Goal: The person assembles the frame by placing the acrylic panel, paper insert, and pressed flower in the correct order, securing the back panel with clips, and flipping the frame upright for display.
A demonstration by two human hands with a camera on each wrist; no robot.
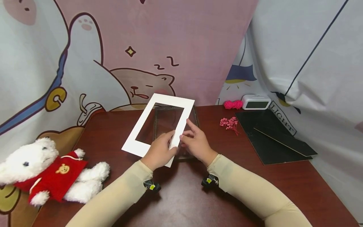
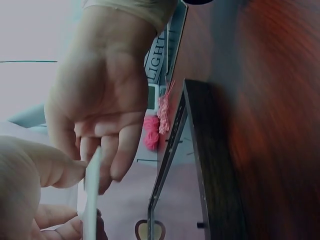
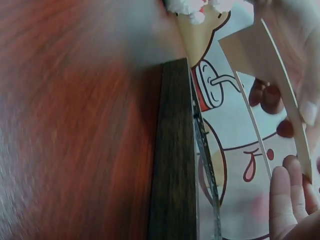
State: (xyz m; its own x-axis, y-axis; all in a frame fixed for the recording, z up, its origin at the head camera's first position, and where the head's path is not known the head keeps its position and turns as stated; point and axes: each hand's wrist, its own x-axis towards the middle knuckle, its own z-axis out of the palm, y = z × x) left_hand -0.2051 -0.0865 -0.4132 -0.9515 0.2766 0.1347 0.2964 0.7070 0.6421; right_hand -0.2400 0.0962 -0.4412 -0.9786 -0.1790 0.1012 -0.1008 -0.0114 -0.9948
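A white picture mat [image 1: 137, 128] with a rectangular cutout is held tilted above a dark picture frame [image 1: 197, 117]. My left hand [image 1: 160, 149] pinches the mat near its lower right corner, thumb on top and fingers underneath. At the mat's right edge, my right hand [image 1: 197, 143] has its fingertips touching the board, with the index finger stretched out. From the left wrist, the mat [image 2: 91, 200] appears edge-on in the left hand's grip. The frame lies flat on the table and shows its thick dark side [image 3: 172, 150] in the right wrist view; the mat partly covers it from above.
Two black backing boards [image 1: 266, 135] overlap at the right of the table [image 1: 227, 189]. Behind them stand a white digital clock [image 1: 256, 102] and a pink yarn bundle [image 1: 233, 104]. Pink dried flowers [image 1: 229, 123] lie nearer. A white plush bear [image 1: 62, 173] in red rests at left.
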